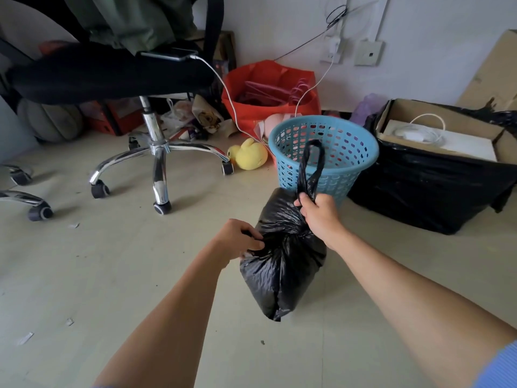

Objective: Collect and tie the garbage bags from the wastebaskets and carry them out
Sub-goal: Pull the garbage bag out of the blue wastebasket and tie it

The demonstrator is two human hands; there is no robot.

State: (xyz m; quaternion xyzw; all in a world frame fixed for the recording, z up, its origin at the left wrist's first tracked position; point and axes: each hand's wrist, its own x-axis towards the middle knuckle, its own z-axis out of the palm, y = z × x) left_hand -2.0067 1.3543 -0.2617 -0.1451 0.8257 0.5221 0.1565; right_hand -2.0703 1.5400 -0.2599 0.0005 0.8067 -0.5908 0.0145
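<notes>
A full black garbage bag (282,264) hangs above the floor in front of me, its neck gathered. My right hand (316,212) grips one handle strip, whose loop (312,163) stands up above my fist. My left hand (240,239) pinches the other strip at the bag's left side. Just behind the bag stands a blue perforated wastebasket (344,152), with no liner visible inside it.
An office chair (156,152) with a chrome wheeled base stands at left, a phone charging on its seat. A yellow plush duck (249,155), a red bag (268,88) of hangers and a cardboard box in black plastic (430,175) crowd the wall. Bare floor lies near me.
</notes>
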